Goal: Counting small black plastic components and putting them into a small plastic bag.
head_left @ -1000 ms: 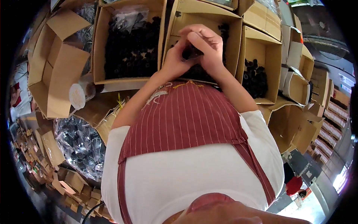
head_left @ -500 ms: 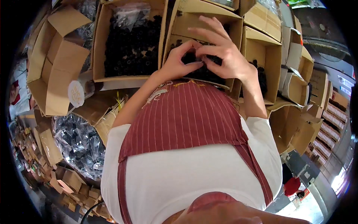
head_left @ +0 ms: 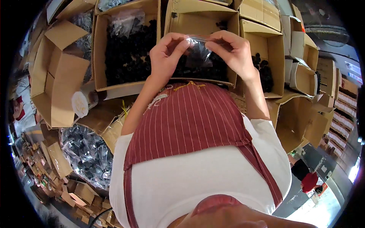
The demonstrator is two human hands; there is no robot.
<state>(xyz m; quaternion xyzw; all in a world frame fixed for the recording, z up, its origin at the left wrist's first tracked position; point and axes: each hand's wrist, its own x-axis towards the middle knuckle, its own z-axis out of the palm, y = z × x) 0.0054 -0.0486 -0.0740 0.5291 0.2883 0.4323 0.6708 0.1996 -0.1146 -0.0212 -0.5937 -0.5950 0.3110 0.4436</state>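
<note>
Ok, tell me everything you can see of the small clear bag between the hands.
The small clear bag looks like thin, glossy plastic with bright glints. Its upper edge spans the gap between left hand and right hand, each pinching one end. The body hangs below, over the middle carton. Whether the darkness showing through is contents or background, I can't tell.

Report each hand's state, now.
Left hand: closed, pinching the left side of a clear plastic bag.
Right hand: closed, pinching the bag's right side.
</note>
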